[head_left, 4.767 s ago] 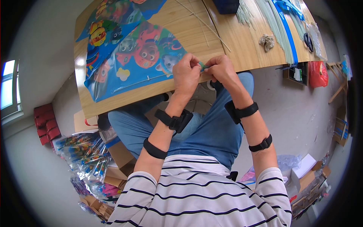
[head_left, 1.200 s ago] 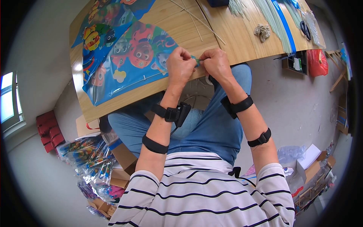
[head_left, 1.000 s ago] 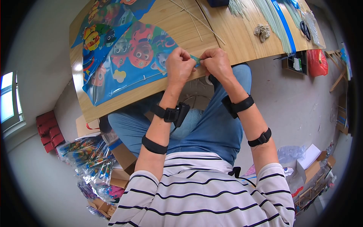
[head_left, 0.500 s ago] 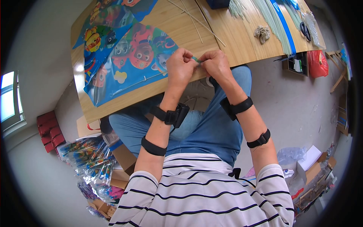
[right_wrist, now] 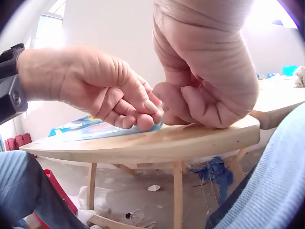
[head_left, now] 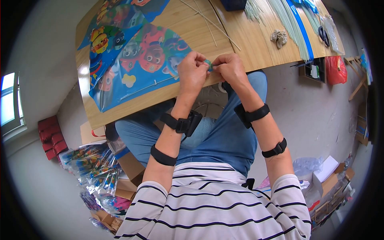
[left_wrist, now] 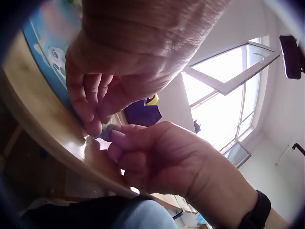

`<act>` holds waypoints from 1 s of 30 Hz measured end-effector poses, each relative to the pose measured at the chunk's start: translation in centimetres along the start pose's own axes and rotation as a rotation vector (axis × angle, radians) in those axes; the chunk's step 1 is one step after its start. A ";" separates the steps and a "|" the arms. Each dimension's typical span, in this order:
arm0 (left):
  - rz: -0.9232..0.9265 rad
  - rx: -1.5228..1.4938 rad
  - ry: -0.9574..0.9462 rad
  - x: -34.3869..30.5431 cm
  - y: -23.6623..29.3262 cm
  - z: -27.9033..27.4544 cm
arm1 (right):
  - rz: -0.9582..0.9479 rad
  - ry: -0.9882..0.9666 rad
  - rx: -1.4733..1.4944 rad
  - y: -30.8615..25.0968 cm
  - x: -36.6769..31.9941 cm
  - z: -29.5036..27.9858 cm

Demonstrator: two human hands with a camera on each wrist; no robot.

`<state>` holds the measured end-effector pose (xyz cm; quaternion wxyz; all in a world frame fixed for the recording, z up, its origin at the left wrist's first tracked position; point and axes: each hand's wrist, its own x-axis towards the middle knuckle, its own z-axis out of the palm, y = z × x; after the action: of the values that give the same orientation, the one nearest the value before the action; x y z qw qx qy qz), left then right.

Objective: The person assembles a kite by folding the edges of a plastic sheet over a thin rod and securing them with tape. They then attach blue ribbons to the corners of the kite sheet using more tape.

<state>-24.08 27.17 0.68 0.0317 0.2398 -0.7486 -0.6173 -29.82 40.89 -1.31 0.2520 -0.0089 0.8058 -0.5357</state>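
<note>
A thin plastic kite, printed with cartoon animal faces on blue, lies across the table's left part. Along its near edge runs a thin pale rod with a small white clip. My left hand pinches the kite's right corner between thumb and fingertips. Just beside it, my right hand pinches the same greenish corner, which bulges up between the fingertips. Close up in the left wrist view, the fingertips of both hands almost meet around a small bit of the film. The fingers hide most of it.
More printed film lies behind the kite. Loose thin sticks, a crumpled cloth, a bundle of pale rods and scissors are on the table. A red bag hangs below its right side.
Both hands stay at the kite's corner with only small finger movements. The greenish film, stretched flatter between them a second ago, now bulges upward. The head view has shifted slightly.
</note>
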 end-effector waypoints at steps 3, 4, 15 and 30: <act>-0.007 0.028 -0.008 0.0 0.4 0.0 | -0.003 -0.001 0.060 0.2 -0.1 0.2; -0.001 0.050 -0.013 0.0 0.5 -0.1 | -0.006 0.000 0.079 0.2 -0.2 0.2; -0.043 -0.041 -0.134 1.0 0.3 -1.2 | -0.013 -0.081 0.168 -0.2 -0.5 -0.1; 0.157 0.135 -0.021 1.3 -2.1 -0.4 | -0.024 -0.015 0.093 -0.6 -1.1 0.0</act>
<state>-24.41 26.05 -1.56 0.0560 0.1755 -0.8053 -0.5635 -28.97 40.96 -0.35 0.2515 -0.0109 0.7781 -0.5754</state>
